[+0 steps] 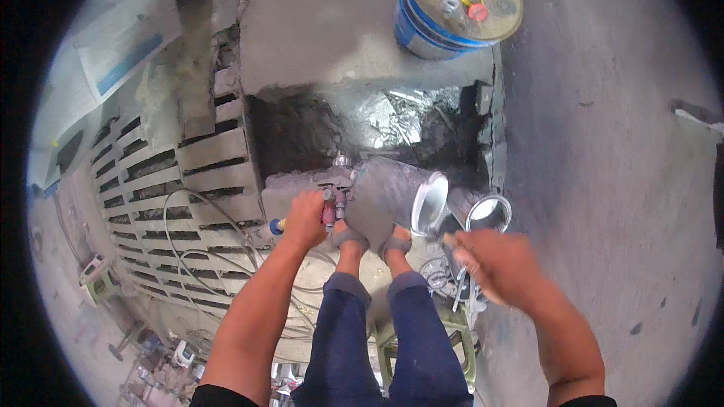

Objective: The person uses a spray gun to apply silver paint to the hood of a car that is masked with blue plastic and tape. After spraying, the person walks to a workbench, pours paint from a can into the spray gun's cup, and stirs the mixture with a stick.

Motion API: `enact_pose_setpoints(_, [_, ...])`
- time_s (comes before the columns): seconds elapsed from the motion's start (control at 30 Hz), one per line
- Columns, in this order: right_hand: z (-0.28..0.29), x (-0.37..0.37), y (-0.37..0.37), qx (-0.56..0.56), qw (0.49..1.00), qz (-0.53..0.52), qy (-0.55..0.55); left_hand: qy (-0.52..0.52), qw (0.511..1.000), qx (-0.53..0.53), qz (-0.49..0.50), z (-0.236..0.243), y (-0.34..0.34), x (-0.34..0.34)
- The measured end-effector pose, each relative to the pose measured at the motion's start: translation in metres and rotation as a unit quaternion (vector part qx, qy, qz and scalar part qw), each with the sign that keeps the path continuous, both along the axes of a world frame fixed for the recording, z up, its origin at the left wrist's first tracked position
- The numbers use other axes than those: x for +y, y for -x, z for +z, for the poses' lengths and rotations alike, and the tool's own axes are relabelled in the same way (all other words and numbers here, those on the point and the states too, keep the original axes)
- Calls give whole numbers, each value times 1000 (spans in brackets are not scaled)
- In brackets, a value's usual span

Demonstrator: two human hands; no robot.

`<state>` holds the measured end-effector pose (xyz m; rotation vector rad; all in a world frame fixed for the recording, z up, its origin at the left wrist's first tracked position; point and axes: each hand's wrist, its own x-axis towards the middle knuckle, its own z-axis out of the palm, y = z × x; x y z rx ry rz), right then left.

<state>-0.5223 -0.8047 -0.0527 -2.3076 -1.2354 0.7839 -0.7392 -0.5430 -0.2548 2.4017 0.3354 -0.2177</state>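
My left hand (308,218) is closed round the handle of a reddish, worn spray gun (329,207), with a metal knob at its far end. Against the gun, a wide grey cup (386,187) is tipped on its side, its pale mouth turned right. I cannot tell whether the two are joined. My right hand (498,262), smeared by motion, has its fingers curled in just right of that mouth; what they hold is hidden. Just beyond the right hand, a second grey can (483,209) shows a bright rim.
A dark, rough-edged pit (302,124) with crumpled shiny sheeting (394,117) lies ahead. Behind it stands a lidded blue bucket (430,26). Slatted grating (158,181) and a looping hose (181,256) are at left. A green stool (456,324) is near my legs.
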Motion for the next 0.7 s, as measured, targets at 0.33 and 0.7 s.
enact_pose_setpoints(0.33, [-41, 13, -2, 5, 994, -2, -106, 88, 995, 34, -7, 10, -6, -12])
enact_pose_setpoints(0.7, [-55, 18, -13, 300, 939, -166, 14, 60, 995, 71, -32, 13, 1, -16])
